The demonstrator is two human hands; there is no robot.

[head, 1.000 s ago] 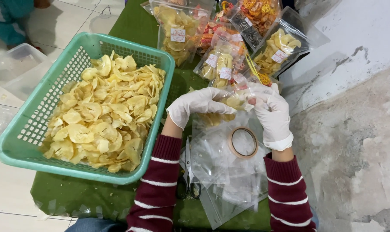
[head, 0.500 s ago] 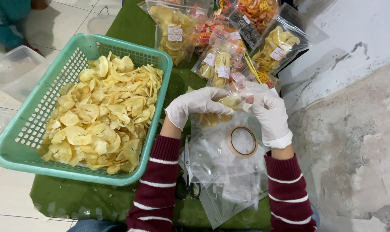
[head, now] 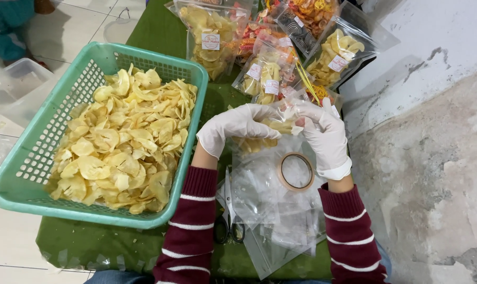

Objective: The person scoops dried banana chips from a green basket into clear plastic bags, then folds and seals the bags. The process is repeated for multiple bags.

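Gloved fingers (head: 280,117) of both hands are seen closed on a clear bag of chips (head: 259,141) at centre frame, right of a green basket (head: 17,184).

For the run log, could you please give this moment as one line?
left hand: shut on bag of chips | right hand: shut on bag of chips | tape roll: below

Both gloved hands, L (head: 238,126) & R (head: 322,134), pinch chip bag (head: 272,134), prob. sealing.
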